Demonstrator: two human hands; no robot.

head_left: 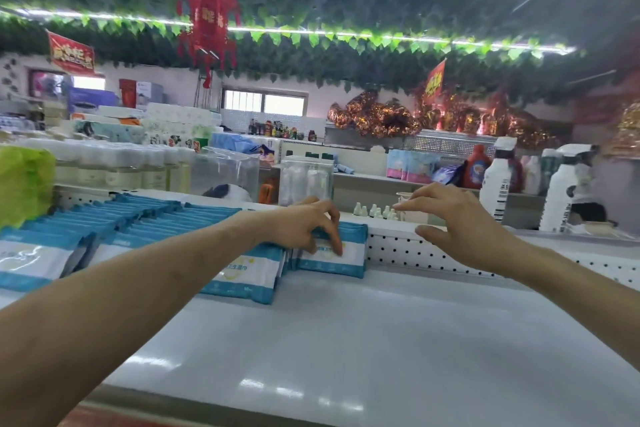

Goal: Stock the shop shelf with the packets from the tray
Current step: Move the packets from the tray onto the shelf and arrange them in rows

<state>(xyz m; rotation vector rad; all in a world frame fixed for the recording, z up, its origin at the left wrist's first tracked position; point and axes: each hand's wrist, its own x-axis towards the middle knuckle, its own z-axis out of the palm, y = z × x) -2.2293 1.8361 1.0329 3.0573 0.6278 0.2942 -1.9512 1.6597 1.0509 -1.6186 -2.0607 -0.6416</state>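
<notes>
Shelf (346, 340) stocked with blue-and-white packets (145, 229) in upright rows at left.
Pegboard back panel (433, 253) stands behind. Left hand (304, 222) pinches the rightmost packet (337, 253) from above; right hand (460, 218) hovers spread, holding nothing. White bottles (498, 184) stand beyond.

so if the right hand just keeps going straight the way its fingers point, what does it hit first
Probably the upright blue-and-white packet that the left hand is pinching. The right hand is open with its fingers pointing left, above the perforated back panel. Depth is unclear, so it might pass just behind it.
</notes>
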